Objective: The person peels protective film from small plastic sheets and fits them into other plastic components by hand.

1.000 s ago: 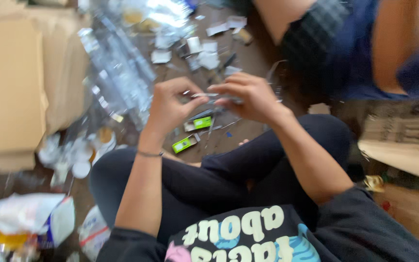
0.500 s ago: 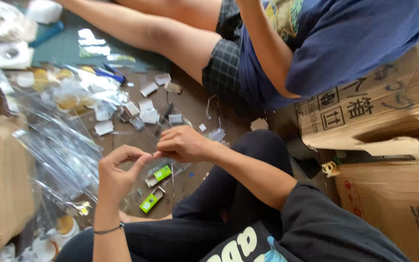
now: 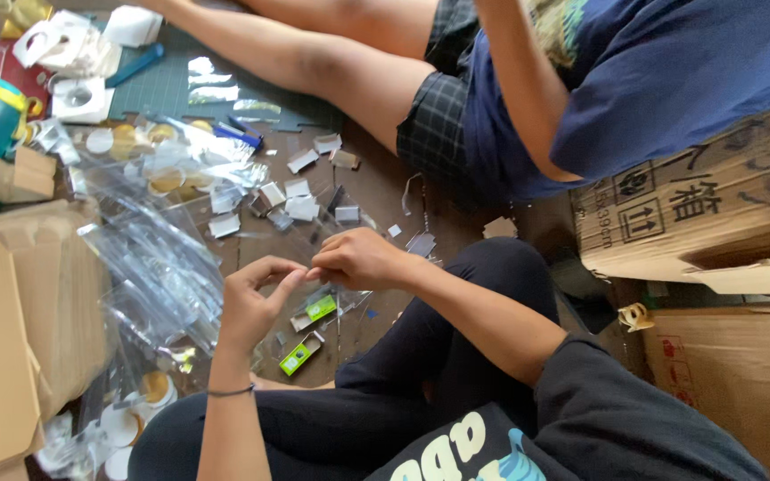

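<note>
Clear plastic film and small cut pieces lie scattered over the brown floor point(image 3: 385, 191) in the head view. Above them the left hand point(image 3: 256, 303) and right hand point(image 3: 358, 258) meet fingertip to fingertip, both pinched shut on something tiny; what it is cannot be told, though it looks like a thin clear strip. Just below the hands lie two small green-labelled boxes point(image 3: 305, 347). A heap of clear plastic packaging point(image 3: 149, 258) sits to the left, beside flat cardboard point(image 3: 11, 330). Another person's bare leg point(image 3: 314, 58) stretches across the top. The step looks like fine peeling or separating; the next move calls for a steady pinch.
</note>
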